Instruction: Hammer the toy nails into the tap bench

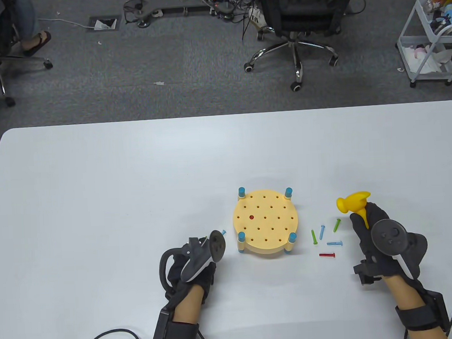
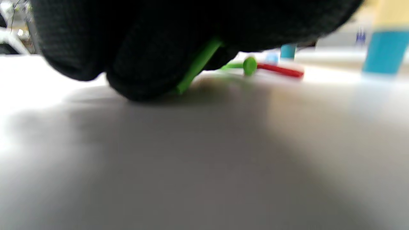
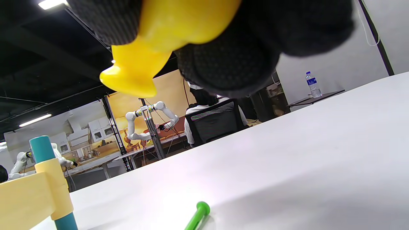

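Observation:
The round yellow tap bench (image 1: 266, 227) stands on blue legs mid-table, with one red nail (image 1: 251, 216) sunk in a hole. My left hand (image 1: 209, 252) lies just left of the bench. In the left wrist view its fingers (image 2: 153, 57) pinch a green nail (image 2: 198, 64) whose tip touches the table. A blue nail (image 1: 223, 232) peeks out beside that hand. My right hand (image 1: 363, 223) grips the yellow toy hammer (image 1: 353, 202) by its handle, head up, right of the bench. The hammer (image 3: 166, 35) fills the top of the right wrist view.
Several loose nails lie between the bench and my right hand: green (image 1: 314, 236), blue (image 1: 321, 232), green (image 1: 337, 224), blue (image 1: 334, 243), red (image 1: 327, 254). The white table (image 1: 100, 205) stretches left and far. An office chair (image 1: 298, 20) stands beyond its far edge.

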`<state>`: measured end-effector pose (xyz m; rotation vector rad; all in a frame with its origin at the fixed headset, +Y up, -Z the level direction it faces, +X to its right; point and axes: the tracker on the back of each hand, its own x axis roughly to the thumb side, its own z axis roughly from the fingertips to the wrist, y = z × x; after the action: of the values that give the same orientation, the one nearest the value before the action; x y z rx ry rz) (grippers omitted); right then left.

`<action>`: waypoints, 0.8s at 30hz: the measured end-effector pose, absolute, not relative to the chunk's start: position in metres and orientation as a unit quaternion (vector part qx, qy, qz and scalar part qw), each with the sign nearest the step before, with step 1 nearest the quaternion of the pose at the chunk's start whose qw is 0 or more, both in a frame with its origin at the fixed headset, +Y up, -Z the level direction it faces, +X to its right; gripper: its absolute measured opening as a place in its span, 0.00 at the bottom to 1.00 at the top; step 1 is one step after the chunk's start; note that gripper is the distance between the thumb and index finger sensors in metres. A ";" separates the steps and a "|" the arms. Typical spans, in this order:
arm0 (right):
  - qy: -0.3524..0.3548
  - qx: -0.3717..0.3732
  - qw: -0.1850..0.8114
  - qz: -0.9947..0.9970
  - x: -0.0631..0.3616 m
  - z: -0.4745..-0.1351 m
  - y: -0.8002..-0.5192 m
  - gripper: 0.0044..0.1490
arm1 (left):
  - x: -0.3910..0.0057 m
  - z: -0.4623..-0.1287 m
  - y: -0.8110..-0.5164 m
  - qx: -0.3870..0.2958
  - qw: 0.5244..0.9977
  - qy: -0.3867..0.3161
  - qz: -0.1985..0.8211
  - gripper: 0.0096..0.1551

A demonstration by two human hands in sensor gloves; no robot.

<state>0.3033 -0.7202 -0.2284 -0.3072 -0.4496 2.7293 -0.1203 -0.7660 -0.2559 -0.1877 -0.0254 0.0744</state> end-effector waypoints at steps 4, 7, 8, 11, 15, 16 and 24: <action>-0.157 -0.106 0.186 0.964 0.303 -0.229 -0.721 0.41 | -0.133 -0.250 -0.736 -0.036 0.995 -0.012 0.089 0.25; -0.156 -0.105 0.188 0.964 0.303 -0.229 -0.722 0.41 | -0.136 -0.240 -0.711 0.026 0.990 -0.038 0.136 0.24; -0.156 -0.105 0.189 0.964 0.303 -0.229 -0.722 0.41 | -0.136 -0.237 -0.705 0.037 0.987 -0.044 0.151 0.24; -0.154 -0.104 0.190 0.964 0.302 -0.230 -0.722 0.41 | -0.128 -0.229 -0.685 0.101 0.966 -0.095 0.216 0.24; -0.152 -0.097 0.189 0.965 0.300 -0.230 -0.724 0.41 | -0.092 -0.227 -0.662 0.107 0.963 -0.139 0.204 0.24; -0.151 -0.096 0.188 0.966 0.300 -0.230 -0.724 0.41 | -0.083 -0.228 -0.658 0.103 0.965 -0.149 0.187 0.24; -0.138 -0.085 0.188 0.969 0.297 -0.232 -0.727 0.41 | 0.010 -0.256 -0.645 0.005 0.980 -0.189 -0.061 0.24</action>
<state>0.2973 -0.7273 -0.2318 -0.2393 -0.3883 2.7246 0.0101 -0.6453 -0.2556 0.0091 -0.3805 -0.1234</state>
